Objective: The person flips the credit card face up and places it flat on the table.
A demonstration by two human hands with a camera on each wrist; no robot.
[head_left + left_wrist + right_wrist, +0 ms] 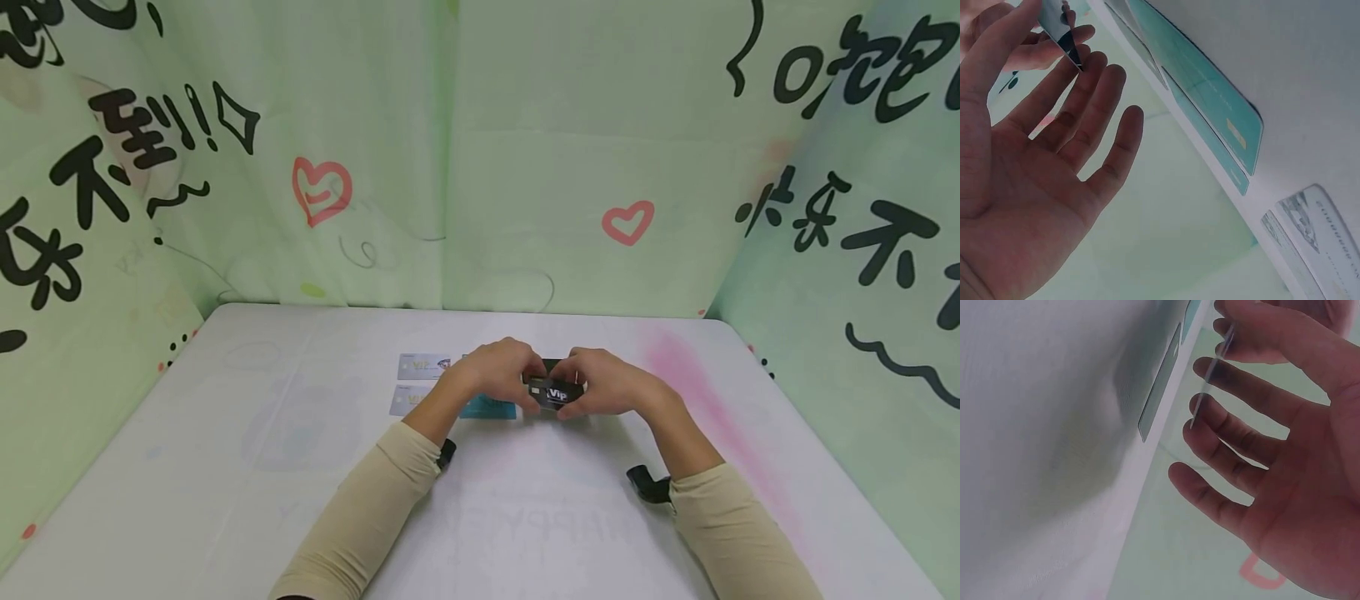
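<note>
A black card marked VIP [556, 394] is held off the table between both hands. My left hand [501, 372] pinches its left end with thumb and fingertips, and my right hand [611, 383] does the same at the right end. In the left wrist view the card [1065, 34] is cut by the frame's top edge; the right wrist view shows the card [1213, 374] almost edge-on. Under the left hand lies a teal card [487, 408], partly covered. Behind the hands a dark card [551, 364] shows only in part.
To the left of the teal card, an upper silver-grey card [422, 366] and a lower silver-grey card [408, 398] lie on the white tabletop [300, 500]. Another teal card [1207, 134] shows in the left wrist view. Green printed curtains [525, 167] enclose the table's back and sides.
</note>
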